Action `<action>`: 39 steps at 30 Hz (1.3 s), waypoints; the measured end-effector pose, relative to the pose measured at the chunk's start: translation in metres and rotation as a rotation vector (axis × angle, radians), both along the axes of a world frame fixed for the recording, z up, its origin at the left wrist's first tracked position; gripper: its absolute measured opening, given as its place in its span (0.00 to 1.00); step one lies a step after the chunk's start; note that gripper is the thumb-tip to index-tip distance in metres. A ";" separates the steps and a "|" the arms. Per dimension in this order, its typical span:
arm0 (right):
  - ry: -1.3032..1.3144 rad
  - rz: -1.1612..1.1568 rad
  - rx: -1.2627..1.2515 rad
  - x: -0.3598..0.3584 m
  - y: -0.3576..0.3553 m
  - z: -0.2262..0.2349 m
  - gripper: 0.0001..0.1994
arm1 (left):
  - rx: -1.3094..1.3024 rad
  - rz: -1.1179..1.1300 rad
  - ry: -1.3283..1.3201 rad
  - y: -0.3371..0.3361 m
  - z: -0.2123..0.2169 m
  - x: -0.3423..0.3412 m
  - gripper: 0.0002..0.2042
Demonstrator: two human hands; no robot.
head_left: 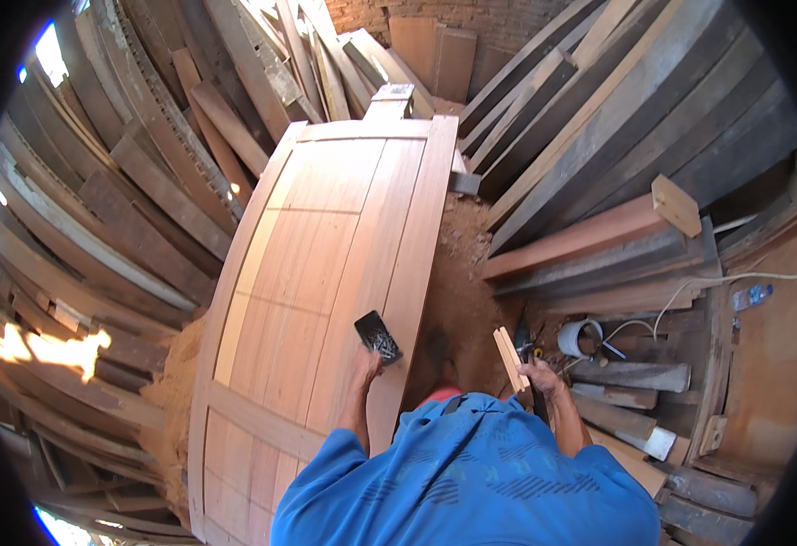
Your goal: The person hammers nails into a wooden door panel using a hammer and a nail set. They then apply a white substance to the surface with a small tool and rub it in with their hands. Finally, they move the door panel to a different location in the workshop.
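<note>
A small black rectangular tray (370,327) with small silvery metal pieces in it, like nails or screws, is gripped at its near edge by my left hand (368,363). Under it lies a large panelled wooden door (317,264), and whether the tray rests on the door or is held just above it I cannot tell. Two short, pale wooden strips (509,357), side by side, are in the closed fingers of my right hand (542,375), to the right of the door.
Planks lean in stacks at the left (135,218) and at the far right (617,118). By my right hand are a white bucket (581,338), a pale cable (659,317) and a dark tool (523,338), partly hidden. Sawdust (169,400) is heaped left of the door.
</note>
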State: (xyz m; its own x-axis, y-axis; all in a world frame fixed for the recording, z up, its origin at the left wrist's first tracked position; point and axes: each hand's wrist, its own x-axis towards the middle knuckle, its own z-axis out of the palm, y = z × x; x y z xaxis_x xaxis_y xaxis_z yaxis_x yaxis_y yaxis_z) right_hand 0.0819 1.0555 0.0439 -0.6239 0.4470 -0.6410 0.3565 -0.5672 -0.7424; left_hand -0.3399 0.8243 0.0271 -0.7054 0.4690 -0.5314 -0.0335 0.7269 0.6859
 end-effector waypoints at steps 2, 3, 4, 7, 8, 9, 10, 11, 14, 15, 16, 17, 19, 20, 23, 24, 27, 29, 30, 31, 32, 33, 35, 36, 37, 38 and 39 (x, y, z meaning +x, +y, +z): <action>-0.071 -0.058 -0.071 -0.016 0.017 0.039 0.32 | -0.083 -0.069 0.003 0.017 -0.001 -0.023 0.21; -0.071 -0.069 -0.053 -0.019 0.032 0.043 0.31 | -0.127 -0.108 0.006 0.027 0.003 -0.028 0.22; -0.070 -0.080 -0.036 -0.021 0.047 0.046 0.30 | -0.201 -0.136 0.343 0.036 0.007 -0.025 0.23; -0.028 -0.123 0.124 -0.037 0.079 0.036 0.29 | -0.150 -0.225 0.944 0.069 0.030 -0.036 0.28; -0.028 -0.083 0.120 -0.055 0.085 0.052 0.31 | 0.000 -0.240 0.830 0.078 0.038 -0.047 0.29; -0.035 -0.049 0.122 -0.073 0.096 0.073 0.33 | 0.157 -0.253 0.702 0.095 0.047 -0.052 0.31; 0.005 -0.053 0.190 -0.081 0.104 0.072 0.36 | 0.195 -0.270 0.419 0.128 0.076 -0.039 0.32; 0.049 -0.051 0.261 -0.091 0.113 0.068 0.38 | 0.223 -0.276 0.141 0.162 0.099 -0.019 0.33; 0.020 0.057 0.197 -0.122 0.141 0.056 0.40 | 0.230 -0.155 -0.669 0.232 0.083 0.036 0.37; 0.086 0.075 0.153 -0.144 0.143 0.081 0.39 | 0.230 -0.033 -0.837 0.249 0.089 0.060 0.40; 0.087 0.083 0.101 -0.153 0.145 0.079 0.36 | 0.296 0.010 -1.099 0.263 0.065 0.075 0.37; 0.089 0.092 0.049 -0.160 0.148 0.076 0.34 | 0.362 0.059 -1.361 0.275 0.041 0.087 0.35; -0.005 0.120 0.127 -0.169 0.150 0.056 0.28 | 0.436 0.220 -1.375 0.296 0.038 0.112 0.25; -0.030 0.115 0.118 -0.173 0.154 0.051 0.27 | 0.463 0.238 -1.473 0.301 0.033 0.104 0.24; -0.113 0.136 0.131 -0.175 0.178 0.061 0.26 | 0.459 0.375 -1.331 0.312 0.017 0.096 0.25; -0.177 0.187 0.202 -0.178 0.192 0.079 0.26 | 0.417 0.346 -1.330 0.315 0.005 0.090 0.26; -0.015 0.015 0.329 -0.161 0.204 0.058 0.31 | 0.264 0.402 -1.341 0.345 -0.002 0.089 0.28; 0.114 -0.087 0.315 -0.154 0.216 0.066 0.35 | 0.242 0.492 -1.338 0.372 0.001 0.094 0.29; 0.014 0.091 0.413 -0.153 0.233 0.084 0.38 | 0.303 0.508 -1.327 0.385 -0.009 0.095 0.30; -0.094 0.178 0.523 -0.154 0.240 0.088 0.38 | 0.282 0.481 -1.264 0.395 -0.018 0.095 0.30; -0.212 0.255 0.631 -0.154 0.247 0.090 0.38 | 0.252 0.443 -1.208 0.413 -0.013 0.099 0.30; -0.329 0.339 0.740 -0.159 0.254 0.098 0.39 | 0.228 0.408 -1.152 0.431 -0.005 0.102 0.30; -0.452 0.299 0.796 -0.164 0.272 0.104 0.30 | 0.194 0.476 -1.221 0.457 -0.008 0.105 0.31; -0.452 0.281 0.839 -0.166 0.280 0.092 0.28 | 0.213 0.542 -1.316 0.462 -0.036 0.100 0.31; -0.458 0.257 0.877 -0.168 0.288 0.082 0.25 | 0.223 0.604 -1.415 0.468 -0.055 0.097 0.32; -0.450 0.245 0.909 -0.171 0.297 0.078 0.22 | 0.210 0.622 -1.458 0.478 -0.054 0.096 0.32; -0.465 0.240 0.902 -0.174 0.307 0.074 0.22 | 0.236 0.603 -1.462 0.488 -0.053 0.094 0.33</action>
State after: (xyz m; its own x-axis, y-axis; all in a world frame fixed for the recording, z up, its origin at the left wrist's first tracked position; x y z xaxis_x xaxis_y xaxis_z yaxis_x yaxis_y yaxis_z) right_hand -0.0918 1.3630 0.1181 -0.5366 0.7765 -0.3304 0.7459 0.2533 -0.6161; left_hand -0.2462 1.3124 -0.0256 0.2176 0.4887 -0.8449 -0.9624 0.2517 -0.1023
